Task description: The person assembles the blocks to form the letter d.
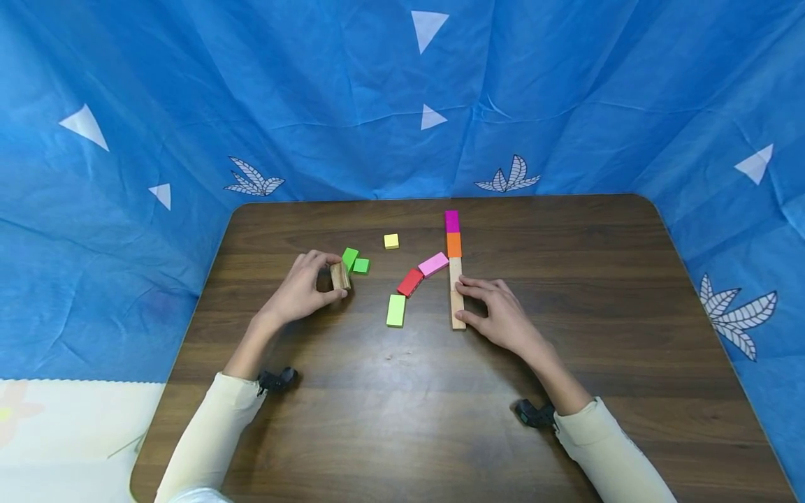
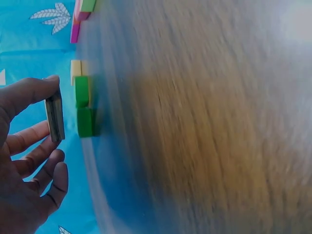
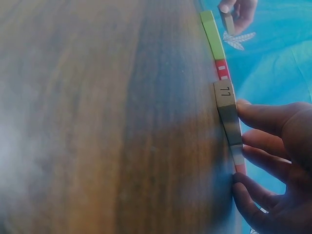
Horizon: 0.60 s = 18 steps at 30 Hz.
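My left hand (image 1: 305, 285) pinches a plain wooden block (image 1: 340, 276) between thumb and fingers, a dark seam running along the block. Beside it lie two green blocks (image 1: 361, 266). A straight row runs away from me: two plain wooden blocks (image 1: 456, 307), then an orange block (image 1: 454, 244) and a magenta block (image 1: 452, 221) at the far end. My right hand (image 1: 497, 311) rests with thumb and fingertips along the right side of the wooden ones. In the right wrist view, the nearest wooden block (image 3: 225, 95) bears dark printed marks on its end.
Left of the row, a pink block (image 1: 433, 265), a red block (image 1: 410, 283) and a lime block (image 1: 395, 311) form a slanting line. A small yellow block (image 1: 391, 242) lies farther back. The brown table (image 1: 402, 398) meets a blue curtain (image 1: 352, 91) at its far edge.
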Each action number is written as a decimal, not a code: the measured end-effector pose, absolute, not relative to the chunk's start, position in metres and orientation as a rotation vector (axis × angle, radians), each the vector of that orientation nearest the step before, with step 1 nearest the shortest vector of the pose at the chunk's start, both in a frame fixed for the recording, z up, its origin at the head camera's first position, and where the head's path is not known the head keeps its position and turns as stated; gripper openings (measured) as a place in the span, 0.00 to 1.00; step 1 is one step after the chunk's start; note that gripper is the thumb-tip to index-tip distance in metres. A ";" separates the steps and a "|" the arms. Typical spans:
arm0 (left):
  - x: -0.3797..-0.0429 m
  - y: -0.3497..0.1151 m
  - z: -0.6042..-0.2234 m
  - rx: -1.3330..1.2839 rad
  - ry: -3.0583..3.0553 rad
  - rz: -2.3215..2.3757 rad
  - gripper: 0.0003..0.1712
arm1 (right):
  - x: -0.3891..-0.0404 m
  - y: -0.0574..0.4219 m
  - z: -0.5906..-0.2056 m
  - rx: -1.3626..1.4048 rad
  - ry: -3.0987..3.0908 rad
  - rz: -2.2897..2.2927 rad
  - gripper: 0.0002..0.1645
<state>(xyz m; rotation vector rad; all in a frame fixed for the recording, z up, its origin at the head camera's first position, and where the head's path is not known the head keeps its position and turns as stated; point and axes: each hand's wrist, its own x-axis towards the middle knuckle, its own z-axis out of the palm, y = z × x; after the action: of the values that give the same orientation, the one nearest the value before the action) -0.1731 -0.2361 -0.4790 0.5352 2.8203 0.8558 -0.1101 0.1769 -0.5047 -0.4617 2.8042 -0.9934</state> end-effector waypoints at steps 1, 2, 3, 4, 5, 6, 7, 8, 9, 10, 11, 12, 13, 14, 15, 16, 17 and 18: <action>-0.171 -0.234 -0.478 0.536 2.818 0.849 0.38 | -0.110 0.177 -0.505 -0.459 2.804 -0.993 0.37; -0.169 -0.232 -0.477 0.538 2.816 0.842 0.38 | -0.110 0.177 -0.505 -0.458 2.804 -0.995 0.37; -0.167 -0.230 -0.477 0.539 2.814 0.832 0.38 | -0.110 0.177 -0.505 -0.458 2.803 -0.996 0.37; -0.164 -0.228 -0.477 0.540 2.811 0.824 0.39 | -0.110 0.177 -0.504 -0.459 2.802 -0.997 0.37; -0.161 -0.226 -0.477 0.541 2.808 0.817 0.39 | -0.110 0.177 -0.504 -0.462 2.802 -0.998 0.37; -0.159 -0.224 -0.477 0.544 2.804 0.810 0.39 | -0.110 0.177 -0.504 -0.462 2.801 -0.999 0.37; -0.156 -0.221 -0.478 0.551 2.799 0.803 0.39 | -0.111 0.177 -0.504 -0.463 2.801 -1.000 0.37; -0.153 -0.219 -0.478 0.559 2.794 0.803 0.39 | -0.111 0.177 -0.504 -0.464 2.801 -0.999 0.37; -0.151 -0.216 -0.479 0.568 2.787 0.804 0.39 | -0.111 0.177 -0.504 -0.463 2.800 -0.999 0.37; -0.148 -0.214 -0.479 0.577 2.779 0.811 0.39 | -0.111 0.177 -0.504 -0.462 2.799 -0.999 0.37; -0.146 -0.212 -0.479 0.587 2.772 0.816 0.39 | -0.111 0.177 -0.504 -0.462 2.799 -0.999 0.37; -0.143 -0.209 -0.479 0.596 2.764 0.822 0.39 | -0.111 0.177 -0.504 -0.461 2.798 -0.998 0.37; -0.141 -0.207 -0.480 0.607 2.758 0.824 0.39 | -0.111 0.177 -0.504 -0.462 2.797 -0.997 0.37; -0.139 -0.205 -0.480 0.617 2.752 0.827 0.39 | -0.111 0.177 -0.504 -0.463 2.796 -0.996 0.37; -0.137 -0.203 -0.481 0.628 2.750 0.825 0.39 | -0.111 0.177 -0.504 -0.464 2.796 -0.997 0.37; -0.135 -0.202 -0.482 0.637 2.749 0.820 0.38 | -0.111 0.177 -0.504 -0.466 2.796 -0.997 0.37; -0.133 -0.200 -0.482 0.644 2.749 0.813 0.38 | -0.111 0.177 -0.504 -0.467 2.796 -0.998 0.37; -0.132 -0.198 -0.482 0.649 2.747 0.806 0.38 | -0.111 0.177 -0.504 -0.468 2.795 -0.999 0.37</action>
<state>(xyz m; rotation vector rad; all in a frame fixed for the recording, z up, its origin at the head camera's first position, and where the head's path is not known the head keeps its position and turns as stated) -0.1316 -0.1980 -0.4823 0.6488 2.7467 0.8057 -0.1113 0.1773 -0.5040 -0.4681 2.7954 -0.9991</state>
